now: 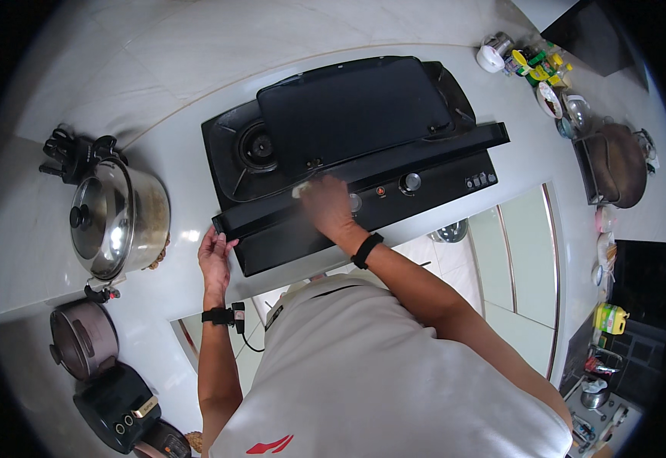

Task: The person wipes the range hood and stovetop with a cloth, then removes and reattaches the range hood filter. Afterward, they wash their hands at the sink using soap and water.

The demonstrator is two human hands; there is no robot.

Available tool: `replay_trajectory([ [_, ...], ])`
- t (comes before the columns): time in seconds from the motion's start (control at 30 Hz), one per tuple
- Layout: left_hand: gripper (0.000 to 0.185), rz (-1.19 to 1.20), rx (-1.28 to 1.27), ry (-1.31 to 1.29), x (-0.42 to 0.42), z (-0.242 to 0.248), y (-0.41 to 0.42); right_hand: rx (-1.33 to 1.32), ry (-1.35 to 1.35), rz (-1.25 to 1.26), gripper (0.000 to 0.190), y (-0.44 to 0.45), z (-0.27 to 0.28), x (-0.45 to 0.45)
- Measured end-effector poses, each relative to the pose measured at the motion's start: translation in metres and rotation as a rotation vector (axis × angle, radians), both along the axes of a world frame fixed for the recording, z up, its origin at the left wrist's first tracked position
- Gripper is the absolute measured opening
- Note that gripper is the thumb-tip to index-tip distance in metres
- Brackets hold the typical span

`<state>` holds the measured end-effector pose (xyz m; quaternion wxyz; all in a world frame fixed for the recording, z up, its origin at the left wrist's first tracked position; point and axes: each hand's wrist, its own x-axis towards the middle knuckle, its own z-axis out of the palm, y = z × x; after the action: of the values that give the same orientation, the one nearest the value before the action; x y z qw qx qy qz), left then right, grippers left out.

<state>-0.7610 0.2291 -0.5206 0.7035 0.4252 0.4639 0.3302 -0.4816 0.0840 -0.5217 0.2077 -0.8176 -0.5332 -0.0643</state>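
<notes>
A black gas stove (287, 249) is set on the white counter before me. My left hand (215, 260) pinches the left end of a long black bar (447, 146), which lies slantwise across the stove's front. My right hand (328, 207) is blurred and closed on a small pale cloth (300, 189), close to the bar. Behind the bar, a flat black panel (356, 111) covers much of the stove top. One burner (260, 146) shows at its left. A silver knob (411, 182) is visible on the front strip; my right hand partly hides another knob (355, 202).
To the left stand a large lidded steel pot (144, 217), a knife block (78, 154), a pinkish cooker (90, 338) and a dark green appliance (117, 409). Seasoning bottles (542, 68), bowls (548, 100) and a rack holding a brown round board (619, 166) line the right.
</notes>
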Motion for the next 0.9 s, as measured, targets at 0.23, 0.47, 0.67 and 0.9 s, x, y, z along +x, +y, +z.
replay_trajectory([
  [0.23,0.038,-0.018,0.005,0.016,0.001,0.004,-0.001,0.107,0.039,0.033,0.012,0.004,-0.003,-0.009],
  [0.47,0.039,-0.024,0.011,0.025,0.002,0.004,-0.002,0.194,-0.006,-0.318,0.010,-0.042,0.007,0.084],
  [0.67,0.039,-0.032,0.017,0.028,0.002,0.005,-0.002,0.196,-0.037,-0.478,0.017,-0.062,0.005,0.128],
  [0.9,0.039,-0.036,0.015,0.023,0.003,0.005,0.000,0.106,0.054,-0.173,0.011,-0.012,0.010,0.031],
])
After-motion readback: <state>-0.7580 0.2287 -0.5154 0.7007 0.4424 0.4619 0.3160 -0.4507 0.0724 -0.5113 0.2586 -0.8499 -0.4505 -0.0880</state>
